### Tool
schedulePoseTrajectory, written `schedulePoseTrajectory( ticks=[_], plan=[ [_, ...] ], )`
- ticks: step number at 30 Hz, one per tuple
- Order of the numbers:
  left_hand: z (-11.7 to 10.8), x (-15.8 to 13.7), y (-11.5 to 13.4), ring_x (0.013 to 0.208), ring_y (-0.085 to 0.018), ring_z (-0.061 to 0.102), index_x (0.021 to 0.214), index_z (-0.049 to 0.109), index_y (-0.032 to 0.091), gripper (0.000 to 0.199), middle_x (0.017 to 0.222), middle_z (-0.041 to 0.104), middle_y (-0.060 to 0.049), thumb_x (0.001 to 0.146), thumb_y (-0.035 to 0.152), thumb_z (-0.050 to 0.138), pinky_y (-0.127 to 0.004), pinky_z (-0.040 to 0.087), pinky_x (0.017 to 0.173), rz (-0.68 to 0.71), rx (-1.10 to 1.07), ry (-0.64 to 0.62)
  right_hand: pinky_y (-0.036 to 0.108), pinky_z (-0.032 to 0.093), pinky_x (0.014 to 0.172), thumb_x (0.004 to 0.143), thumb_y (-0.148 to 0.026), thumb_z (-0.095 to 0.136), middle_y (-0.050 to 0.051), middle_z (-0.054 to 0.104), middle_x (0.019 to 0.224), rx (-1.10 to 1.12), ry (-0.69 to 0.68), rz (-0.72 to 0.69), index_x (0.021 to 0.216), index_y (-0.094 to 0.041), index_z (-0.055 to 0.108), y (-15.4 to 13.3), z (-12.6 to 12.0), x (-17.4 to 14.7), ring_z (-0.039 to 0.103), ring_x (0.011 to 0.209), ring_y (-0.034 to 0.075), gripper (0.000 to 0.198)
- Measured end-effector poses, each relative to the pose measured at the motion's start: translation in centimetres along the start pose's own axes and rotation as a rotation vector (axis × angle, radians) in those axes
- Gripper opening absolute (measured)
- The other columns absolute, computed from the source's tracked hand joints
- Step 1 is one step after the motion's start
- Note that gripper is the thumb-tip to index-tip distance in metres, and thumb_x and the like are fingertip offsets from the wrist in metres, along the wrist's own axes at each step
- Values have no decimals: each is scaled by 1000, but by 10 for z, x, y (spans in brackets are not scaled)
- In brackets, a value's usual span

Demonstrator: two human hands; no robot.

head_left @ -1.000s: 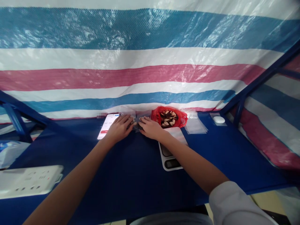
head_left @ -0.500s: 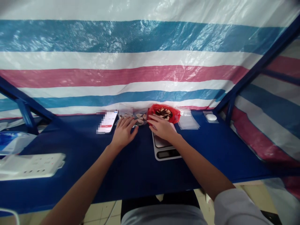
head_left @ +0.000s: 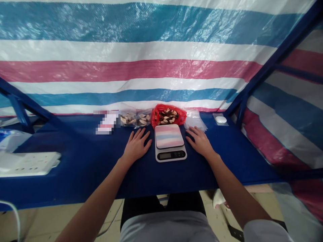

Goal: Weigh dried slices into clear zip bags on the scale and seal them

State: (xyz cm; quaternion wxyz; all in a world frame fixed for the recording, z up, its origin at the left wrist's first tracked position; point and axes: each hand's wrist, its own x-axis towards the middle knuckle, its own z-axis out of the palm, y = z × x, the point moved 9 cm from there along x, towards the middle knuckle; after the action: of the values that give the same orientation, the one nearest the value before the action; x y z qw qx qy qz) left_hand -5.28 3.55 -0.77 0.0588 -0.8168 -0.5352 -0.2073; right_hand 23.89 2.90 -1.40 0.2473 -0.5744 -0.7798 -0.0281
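My left hand (head_left: 137, 145) lies flat on the blue table, fingers spread, left of a small digital scale (head_left: 169, 138). On the scale's other side rests my right hand (head_left: 200, 141), also spread and holding nothing, its fingertips at the clear plastic bags (head_left: 193, 119). Nothing sits on the scale's shiny plate. Behind it a red plastic bag (head_left: 155, 116) stands open, full of dark-edged, pale dried slices (head_left: 169, 116). Two clear bags, one on the left (head_left: 127, 118) and one beside the red bag (head_left: 143, 119), hold similar pieces.
A phone with a blurred-out screen (head_left: 107, 122) lies at the back left. A white power strip (head_left: 32, 163) is on the left. A white oval object (head_left: 221, 119) on a small clear bag lies at the right. Striped sheeting (head_left: 141, 70) hangs behind, between blue frame bars (head_left: 242, 101).
My right hand has left the red bag and moved right, past the scale, down to the table. My left hand has drawn back from the clear bags. The view has tilted down slightly.
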Motion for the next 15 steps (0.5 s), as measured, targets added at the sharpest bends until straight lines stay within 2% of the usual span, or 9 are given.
schedulePoseTrajectory(
  ticks=[4, 8, 15],
  plan=[
    [5, -2, 0, 144, -36, 42, 144, 56, 24, 52, 155, 47, -14, 98, 46, 46, -61, 29, 118, -33, 59, -85, 53, 36, 117, 100, -39, 47, 10, 53, 151, -77, -76, 12, 139, -22, 61, -1, 10, -3, 43, 144, 33, 44],
    [6, 0, 0, 149, -34, 35, 150, 49, 22, 56, 160, 40, -12, 100, 46, 42, -56, 25, 122, -90, 101, -201, 52, 33, 119, 103, -40, 42, 8, 48, 155, -140, -152, 21, 142, -23, 58, -5, 12, -4, 42, 145, 32, 46],
    [7, 1, 1, 150, -33, 33, 151, 47, 21, 57, 161, 37, -11, 100, 46, 42, -54, 24, 123, -111, 105, -243, 50, 31, 121, 103, -41, 42, 7, 48, 155, -148, -170, 34, 143, -23, 57, -5, 11, -4, 42, 145, 30, 47]
  ],
)
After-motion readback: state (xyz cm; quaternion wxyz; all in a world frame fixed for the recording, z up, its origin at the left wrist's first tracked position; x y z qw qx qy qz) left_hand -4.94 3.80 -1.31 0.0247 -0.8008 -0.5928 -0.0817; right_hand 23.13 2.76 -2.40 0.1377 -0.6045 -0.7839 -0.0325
